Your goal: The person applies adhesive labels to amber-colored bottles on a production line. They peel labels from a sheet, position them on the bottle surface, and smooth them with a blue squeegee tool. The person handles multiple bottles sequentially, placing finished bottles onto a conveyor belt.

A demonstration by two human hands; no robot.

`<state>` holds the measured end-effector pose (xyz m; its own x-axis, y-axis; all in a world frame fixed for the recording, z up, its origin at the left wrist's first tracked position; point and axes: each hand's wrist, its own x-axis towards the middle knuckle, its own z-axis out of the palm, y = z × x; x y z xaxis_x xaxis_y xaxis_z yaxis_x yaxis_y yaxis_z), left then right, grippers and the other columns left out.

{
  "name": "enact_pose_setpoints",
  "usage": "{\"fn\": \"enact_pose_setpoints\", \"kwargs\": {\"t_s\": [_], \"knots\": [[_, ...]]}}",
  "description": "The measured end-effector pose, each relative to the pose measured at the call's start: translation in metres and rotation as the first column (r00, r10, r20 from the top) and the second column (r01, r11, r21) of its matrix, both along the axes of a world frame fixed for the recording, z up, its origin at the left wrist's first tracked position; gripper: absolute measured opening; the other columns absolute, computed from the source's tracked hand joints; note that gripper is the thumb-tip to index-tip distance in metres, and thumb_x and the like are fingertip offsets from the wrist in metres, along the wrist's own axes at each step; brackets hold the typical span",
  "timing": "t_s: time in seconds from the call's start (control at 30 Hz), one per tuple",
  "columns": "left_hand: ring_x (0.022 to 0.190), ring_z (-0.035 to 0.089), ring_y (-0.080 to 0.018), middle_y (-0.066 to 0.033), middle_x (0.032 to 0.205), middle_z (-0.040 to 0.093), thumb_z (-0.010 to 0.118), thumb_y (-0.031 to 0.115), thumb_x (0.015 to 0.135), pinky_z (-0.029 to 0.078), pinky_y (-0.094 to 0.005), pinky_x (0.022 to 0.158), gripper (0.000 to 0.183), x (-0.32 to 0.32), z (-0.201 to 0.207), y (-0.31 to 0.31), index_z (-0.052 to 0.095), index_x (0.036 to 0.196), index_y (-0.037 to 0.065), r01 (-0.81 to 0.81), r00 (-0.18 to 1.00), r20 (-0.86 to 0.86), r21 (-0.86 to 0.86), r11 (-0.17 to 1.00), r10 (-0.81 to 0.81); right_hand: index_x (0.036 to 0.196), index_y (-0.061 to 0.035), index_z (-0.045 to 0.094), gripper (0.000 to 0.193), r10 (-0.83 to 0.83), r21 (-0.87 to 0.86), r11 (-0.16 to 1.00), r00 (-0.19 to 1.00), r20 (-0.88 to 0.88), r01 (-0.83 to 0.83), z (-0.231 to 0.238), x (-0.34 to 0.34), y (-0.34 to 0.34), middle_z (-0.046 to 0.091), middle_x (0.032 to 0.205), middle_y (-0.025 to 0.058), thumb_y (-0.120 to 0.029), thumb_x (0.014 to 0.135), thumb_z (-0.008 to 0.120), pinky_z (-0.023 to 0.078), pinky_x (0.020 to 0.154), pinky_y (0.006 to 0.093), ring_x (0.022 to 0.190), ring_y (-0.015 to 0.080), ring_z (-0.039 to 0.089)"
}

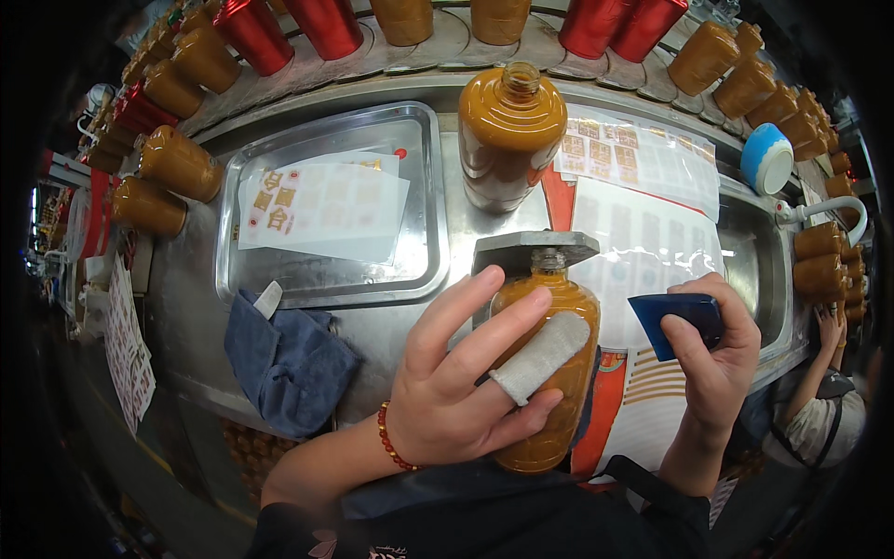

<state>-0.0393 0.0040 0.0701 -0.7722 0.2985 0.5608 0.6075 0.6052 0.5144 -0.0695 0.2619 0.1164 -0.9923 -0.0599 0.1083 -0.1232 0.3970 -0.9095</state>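
Observation:
An amber-brown glass bottle leans in front of me, its neck against a grey angular metal plate. My left hand lies over this bottle with fingers outstretched. A grey cloth finger sleeve covers its index finger and rests on the glass. To the right, my right hand pinches a dark blue scraper between thumb and fingers, apart from the bottle. Beyond the plate stands another bottle, uncapped, brown above and paler below.
A steel tray holds sticker sheets. A blue cloth lies before it. More sheets lie at right beside a sink with a white tap. Brown and red bottles line a conveyor. Another person is at far right.

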Motion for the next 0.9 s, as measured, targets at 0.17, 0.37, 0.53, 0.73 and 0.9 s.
{"fn": "enact_pose_setpoints", "kwargs": {"t_s": [0.17, 0.37, 0.53, 0.73, 0.9], "knots": [[0.141, 0.043, -0.0417, -0.0163, 0.149, 0.052, 0.078, 0.031, 0.087, 0.043, -0.0489, 0.112, 0.041, -0.014, 0.012, -0.003, 0.072, 0.116, 0.003, 0.093, 0.993, 0.071, -0.023, 0.995, -0.091, 0.105, 0.0033, 0.068, 0.020, -0.022, -0.063, 0.998, 0.997, 0.077, 0.027, -0.002, -0.002, -0.002, 0.066, 0.094, 0.0047, 0.005, 0.085, 0.072, 0.047, 0.074, 0.0205, 0.083, 0.0086, 0.060], [0.146, 0.034, -0.0460, -0.0257, 0.155, 0.037, 0.081, 0.050, 0.082, 0.030, -0.0515, 0.119, 0.093, -0.011, -0.002, -0.008, 0.046, 0.147, -0.008, 0.103, 0.960, 0.260, 0.013, 0.995, -0.103, 0.109, 0.0019, 0.069, 0.024, 0.024, -0.147, 0.989, 0.988, 0.153, -0.001, 0.006, -0.001, -0.024, 0.069, 0.095, 0.0050, -0.002, 0.087, 0.077, 0.048, 0.071, 0.0204, 0.081, 0.0089, 0.063], [0.148, 0.031, -0.0474, -0.0332, 0.159, 0.025, 0.085, 0.044, 0.080, 0.033, -0.0480, 0.119, 0.099, 0.003, -0.005, -0.002, 0.039, 0.151, -0.009, 0.063, 0.928, 0.350, 0.202, 0.977, -0.132, 0.104, 0.0018, 0.072, 0.024, 0.123, 0.177, 0.978, 0.989, -0.086, -0.106, 0.005, -0.017, -0.029, 0.065, 0.086, 0.0093, 0.003, 0.081, 0.078, 0.046, 0.066, 0.0262, 0.074, 0.0157, 0.062], [0.148, 0.030, -0.0474, -0.0340, 0.160, 0.024, 0.089, 0.041, 0.076, 0.032, -0.0477, 0.120, 0.108, 0.012, -0.024, -0.006, 0.032, 0.155, -0.007, 0.083, 0.901, 0.384, 0.299, 0.951, -0.200, 0.106, -0.0086, 0.078, 0.042, 0.416, 0.438, 0.863, 0.848, -0.328, -0.253, 0.020, -0.007, -0.031, 0.068, 0.088, 0.0014, -0.001, 0.064, 0.082, 0.041, 0.067, 0.0315, 0.077, 0.0213, 0.055], [0.147, 0.032, -0.0475, -0.0339, 0.160, 0.024, 0.089, 0.040, 0.076, 0.032, -0.0473, 0.120, 0.110, 0.014, -0.028, -0.006, 0.030, 0.156, -0.007, 0.095, 0.879, 0.409, 0.355, 0.930, -0.245, 0.104, -0.0135, 0.081, 0.038, 0.524, 0.626, 0.748, 0.775, -0.354, -0.220, 0.023, 0.009, -0.035, 0.069, 0.094, -0.0048, -0.015, 0.066, 0.077, 0.038, 0.073, 0.0310, 0.085, 0.0178, 0.050]]}}
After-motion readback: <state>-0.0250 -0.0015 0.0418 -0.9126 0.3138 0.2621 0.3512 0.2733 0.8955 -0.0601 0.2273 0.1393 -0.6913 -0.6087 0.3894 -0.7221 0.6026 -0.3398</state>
